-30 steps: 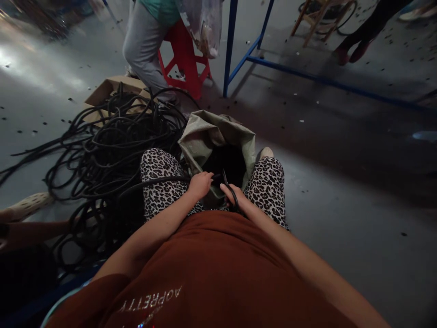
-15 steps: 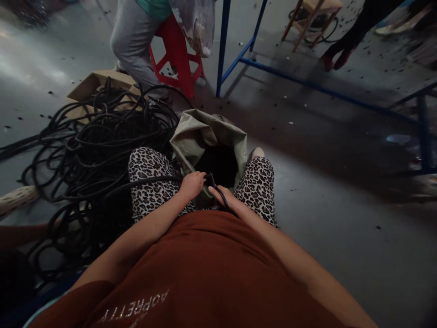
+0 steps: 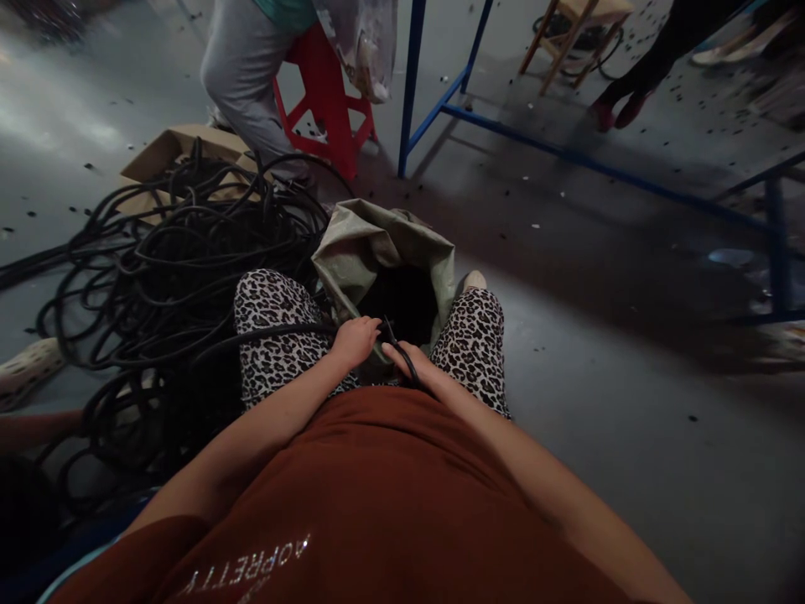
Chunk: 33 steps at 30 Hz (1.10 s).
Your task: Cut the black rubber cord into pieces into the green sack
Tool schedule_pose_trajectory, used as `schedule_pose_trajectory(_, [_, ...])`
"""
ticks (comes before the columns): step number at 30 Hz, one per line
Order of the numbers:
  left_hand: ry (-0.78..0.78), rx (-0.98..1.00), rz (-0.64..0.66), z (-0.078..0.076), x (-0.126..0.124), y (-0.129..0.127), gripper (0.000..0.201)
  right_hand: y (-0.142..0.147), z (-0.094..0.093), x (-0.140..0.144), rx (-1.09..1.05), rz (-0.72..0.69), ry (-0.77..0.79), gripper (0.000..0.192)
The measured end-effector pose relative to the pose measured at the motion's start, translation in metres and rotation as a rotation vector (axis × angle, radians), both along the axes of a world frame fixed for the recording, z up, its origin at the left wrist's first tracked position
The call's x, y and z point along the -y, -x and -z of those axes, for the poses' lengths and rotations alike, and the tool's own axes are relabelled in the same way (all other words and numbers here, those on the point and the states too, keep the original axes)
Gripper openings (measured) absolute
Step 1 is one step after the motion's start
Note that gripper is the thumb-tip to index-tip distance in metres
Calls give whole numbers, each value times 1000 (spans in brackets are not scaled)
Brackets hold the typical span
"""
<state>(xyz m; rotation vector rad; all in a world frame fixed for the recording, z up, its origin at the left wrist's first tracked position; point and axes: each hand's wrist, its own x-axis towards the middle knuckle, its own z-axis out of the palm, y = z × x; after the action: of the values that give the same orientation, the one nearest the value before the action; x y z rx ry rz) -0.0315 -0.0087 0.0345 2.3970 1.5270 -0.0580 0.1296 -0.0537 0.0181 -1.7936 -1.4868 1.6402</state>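
Seated person feeding black cable toward an open sack between the knees, on a grey floor point(image 3: 629, 436).

The floor lies open to the right; to the left a big tangle of black cable point(image 3: 169, 277) crowds the leg, with a blue frame point(image 3: 440, 109) and red stool point(image 3: 327, 92) beyond. The green sack point(image 3: 371, 247) stands between the knees, mouth open. The left hand point(image 3: 355, 340) has its fingers closed around the cable strand point(image 3: 277, 333) at the sack's rim; the right hand point(image 3: 412, 362) grips dark scissors point(image 3: 402, 354) just beside.
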Motion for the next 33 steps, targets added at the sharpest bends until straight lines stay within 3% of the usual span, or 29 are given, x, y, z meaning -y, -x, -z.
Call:
schedule_pose_trajectory(8, [18,-37,14,-3,1,-1,31,0,3,0,16,3,1,37])
schedule_pose_trajectory(15, [-66,-102,31,-15,4,3,31,1,-10,0,-21,69,48,31])
schedule_pose_trajectory(19, [-45,-94,13,-10,3,3,32,1,-9,0,24,59,23,31])
schedule_pose_trajectory(25, [-30,-87,7,-3,1,0,32,-2,5,0,199,4,-136,32])
schedule_pose_trajectory(33, [-34,-87,-2,0,0,1,31,-4,2,0,219,-16,-101,32])
